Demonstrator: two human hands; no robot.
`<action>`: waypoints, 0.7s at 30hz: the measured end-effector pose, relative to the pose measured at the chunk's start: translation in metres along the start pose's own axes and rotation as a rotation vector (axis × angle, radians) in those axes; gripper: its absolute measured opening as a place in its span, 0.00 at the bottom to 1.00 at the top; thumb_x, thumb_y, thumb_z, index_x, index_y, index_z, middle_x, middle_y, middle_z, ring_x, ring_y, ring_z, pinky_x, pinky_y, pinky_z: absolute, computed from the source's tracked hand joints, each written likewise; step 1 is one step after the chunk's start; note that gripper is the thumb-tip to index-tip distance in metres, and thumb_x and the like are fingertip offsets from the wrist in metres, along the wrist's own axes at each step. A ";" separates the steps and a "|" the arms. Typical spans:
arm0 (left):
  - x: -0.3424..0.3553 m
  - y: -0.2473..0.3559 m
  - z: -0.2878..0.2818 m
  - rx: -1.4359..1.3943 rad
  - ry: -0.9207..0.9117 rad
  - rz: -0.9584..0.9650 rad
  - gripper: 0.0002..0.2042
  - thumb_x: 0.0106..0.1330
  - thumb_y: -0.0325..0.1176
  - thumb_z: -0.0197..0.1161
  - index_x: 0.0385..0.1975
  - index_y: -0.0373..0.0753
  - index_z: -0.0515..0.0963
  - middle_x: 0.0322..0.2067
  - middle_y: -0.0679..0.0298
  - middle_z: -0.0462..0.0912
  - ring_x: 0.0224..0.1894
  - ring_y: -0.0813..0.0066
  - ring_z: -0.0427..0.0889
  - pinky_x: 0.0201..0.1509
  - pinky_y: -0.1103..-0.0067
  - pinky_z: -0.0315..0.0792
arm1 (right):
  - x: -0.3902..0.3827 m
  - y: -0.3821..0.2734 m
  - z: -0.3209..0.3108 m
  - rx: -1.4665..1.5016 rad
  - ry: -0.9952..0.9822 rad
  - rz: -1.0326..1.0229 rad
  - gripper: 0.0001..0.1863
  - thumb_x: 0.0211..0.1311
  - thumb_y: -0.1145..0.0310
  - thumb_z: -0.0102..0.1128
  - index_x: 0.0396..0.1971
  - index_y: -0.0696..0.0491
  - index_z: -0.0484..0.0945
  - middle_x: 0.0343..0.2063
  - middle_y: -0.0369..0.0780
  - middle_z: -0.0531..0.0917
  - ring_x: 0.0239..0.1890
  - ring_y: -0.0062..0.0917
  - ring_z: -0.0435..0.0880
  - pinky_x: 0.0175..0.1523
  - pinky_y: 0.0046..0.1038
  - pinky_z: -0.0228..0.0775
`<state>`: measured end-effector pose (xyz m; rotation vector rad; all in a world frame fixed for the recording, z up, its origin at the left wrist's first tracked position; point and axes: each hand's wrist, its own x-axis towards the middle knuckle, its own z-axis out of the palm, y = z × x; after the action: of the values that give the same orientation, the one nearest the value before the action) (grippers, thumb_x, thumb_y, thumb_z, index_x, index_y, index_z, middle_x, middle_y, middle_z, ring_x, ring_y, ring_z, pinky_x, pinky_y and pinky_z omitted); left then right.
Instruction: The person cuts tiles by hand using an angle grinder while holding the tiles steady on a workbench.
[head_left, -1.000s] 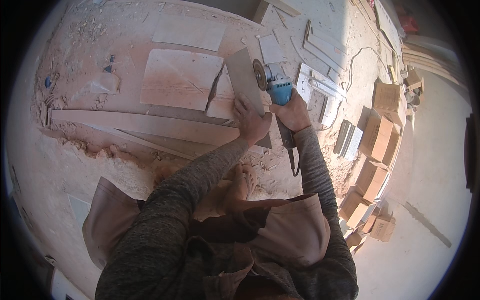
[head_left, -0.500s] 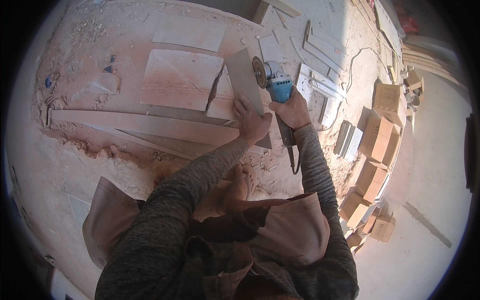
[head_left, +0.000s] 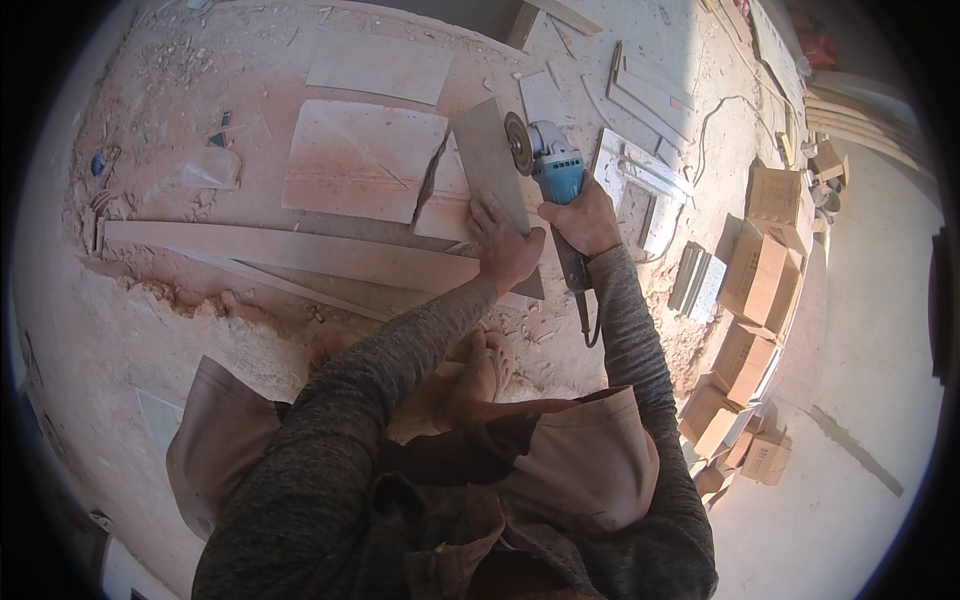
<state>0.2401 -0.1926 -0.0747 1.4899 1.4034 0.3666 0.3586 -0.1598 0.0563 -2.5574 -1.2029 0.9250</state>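
My right hand (head_left: 585, 218) is wrapped round a blue angle grinder (head_left: 560, 176). The grinder's round disc (head_left: 519, 143) stands at the right edge of a narrow grey tile strip (head_left: 486, 148), near its far end; whether they touch I cannot tell. My left hand (head_left: 505, 240) grips the strip's nearer part, fingers over its face and thumb toward its right edge. The strip slants away from me, over a cracked, dusty tile (head_left: 365, 158) on the ground. From the grinder's rear a dark cord (head_left: 588, 328) hangs in a loop.
Long tile strips (head_left: 290, 248) lie left of my hands. Another flat tile (head_left: 380, 66) rests farther off. White-dusted offcuts (head_left: 645, 190) and a stack of short strips (head_left: 697, 282) are at the right, beside a row of cardboard boxes (head_left: 755, 275). My bare foot (head_left: 488, 362) is close below the strip.
Almost everything holds its place. The view has shifted very slightly; both hands, the grinder and the strip keep the same arrangement.
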 end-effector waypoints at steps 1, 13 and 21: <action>0.000 -0.001 0.001 0.004 0.007 0.005 0.55 0.57 0.43 0.66 0.74 0.20 0.35 0.70 0.25 0.43 0.71 0.24 0.50 0.73 0.44 0.54 | 0.000 -0.001 0.000 -0.008 0.001 0.001 0.36 0.41 0.57 0.76 0.50 0.63 0.75 0.41 0.56 0.86 0.46 0.49 0.87 0.52 0.43 0.79; 0.000 -0.002 0.001 -0.014 0.012 0.017 0.56 0.56 0.43 0.66 0.73 0.18 0.35 0.69 0.23 0.44 0.70 0.23 0.50 0.73 0.43 0.53 | 0.005 0.003 0.002 0.025 0.000 -0.011 0.37 0.41 0.57 0.76 0.50 0.63 0.75 0.41 0.56 0.86 0.46 0.49 0.87 0.52 0.42 0.79; 0.000 -0.001 0.000 0.013 -0.007 -0.005 0.56 0.56 0.44 0.66 0.74 0.20 0.34 0.70 0.24 0.44 0.71 0.24 0.50 0.70 0.41 0.57 | 0.007 0.002 0.001 0.040 -0.009 -0.004 0.36 0.40 0.58 0.76 0.49 0.63 0.75 0.41 0.56 0.86 0.46 0.49 0.87 0.52 0.42 0.78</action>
<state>0.2401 -0.1928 -0.0755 1.4965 1.4060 0.3497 0.3622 -0.1563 0.0518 -2.5220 -1.1794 0.9507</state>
